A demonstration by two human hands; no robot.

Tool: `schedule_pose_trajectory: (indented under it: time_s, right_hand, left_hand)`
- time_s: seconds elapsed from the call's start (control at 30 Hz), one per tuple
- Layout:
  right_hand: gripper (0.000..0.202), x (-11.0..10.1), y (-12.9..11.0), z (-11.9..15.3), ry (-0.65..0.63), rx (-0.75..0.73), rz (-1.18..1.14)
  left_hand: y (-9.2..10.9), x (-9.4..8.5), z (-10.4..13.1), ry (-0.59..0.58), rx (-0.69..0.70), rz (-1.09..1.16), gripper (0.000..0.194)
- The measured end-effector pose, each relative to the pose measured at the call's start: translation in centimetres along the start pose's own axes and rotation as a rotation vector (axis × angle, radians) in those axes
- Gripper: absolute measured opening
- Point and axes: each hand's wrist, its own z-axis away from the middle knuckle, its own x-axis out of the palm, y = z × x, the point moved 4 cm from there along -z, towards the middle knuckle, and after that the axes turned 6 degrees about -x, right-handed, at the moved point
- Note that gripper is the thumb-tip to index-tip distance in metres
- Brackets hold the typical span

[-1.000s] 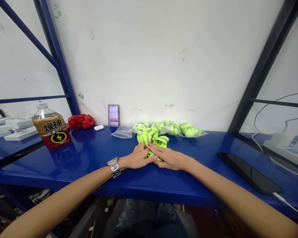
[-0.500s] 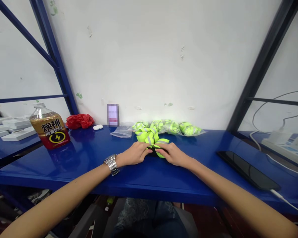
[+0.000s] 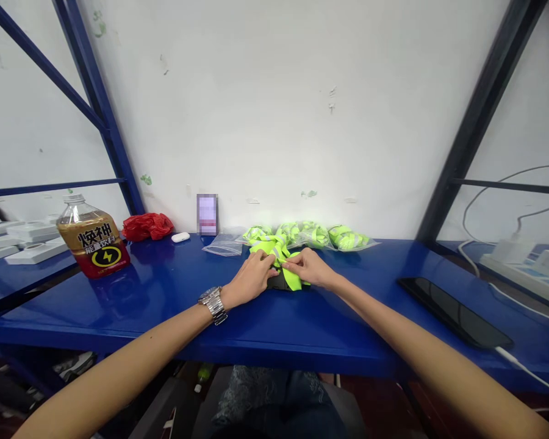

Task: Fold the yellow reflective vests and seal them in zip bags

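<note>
On the blue table lies a neon yellow-green reflective strap [image 3: 293, 277] with grey bands and a black part [image 3: 279, 281] at its near side. My left hand [image 3: 254, 275], a metal watch on its wrist, is closed at the strap's left side, its fingertips on the fabric and beside the black part. From the right, my right hand [image 3: 312, 267] pinches the strap between thumb and fingers. Just behind the hands, several similar yellow-green bundles in clear bags [image 3: 318, 235] lie along the wall. A flat clear zip bag [image 3: 224, 244] lies to their left.
At left stand a drink bottle [image 3: 94, 244], a red plastic bag [image 3: 147, 226] and a small white case [image 3: 180, 237]. A phone [image 3: 207, 213] leans on the wall. To the right lie a black phone [image 3: 455, 311] on a cable and a power strip [image 3: 526, 268].
Both hands have shifted on the strap, the right one slightly up. A strap end now hangs forward between the hands, and more of the black part shows.
</note>
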Motion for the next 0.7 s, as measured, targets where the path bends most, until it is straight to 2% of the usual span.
schedule_pose_trajectory:
  time_s: [0.1, 0.17, 0.3, 0.37, 0.43, 0.53, 0.7]
  right_hand:
    - [0.051, 0.0, 0.2, -0.4, -0.039, 0.072, -0.150]
    - [0.051, 0.1, 0.4, -0.5, -0.072, 0.111, -0.286]
    - [0.049, 0.3, 1.0, -0.4, -0.088, 0.262, -0.476]
    - [0.049, 0.4, 1.2, -0.3, -0.069, 0.337, -0.508]
    - [0.051, 0.4, 1.1, -0.3, -0.062, 0.351, -0.503]
    - [0.053, 0.2, 0.6, -0.4, -0.059, 0.310, -0.357]
    - [0.049, 0.0, -0.9, -0.9, -0.011, 0.145, 0.300]
  left_hand:
    - [0.2, 0.2, 0.5, 0.130, 0.022, -0.111, 0.017]
    - [0.7, 0.2, 0.7, 0.152, 0.095, -0.152, 0.022]
    - [2.1, -0.2, 1.3, 0.033, 0.300, -0.117, 0.029]
    - [2.3, -0.6, 1.4, -0.008, 0.331, -0.101, 0.036]
    - [2.2, -0.8, 1.5, -0.042, 0.345, -0.102, 0.043]
    - [1.8, -0.8, 1.4, -0.094, 0.336, -0.085, 0.037]
    - [1.3, -0.5, 1.2, -0.123, 0.313, -0.072, 0.030]
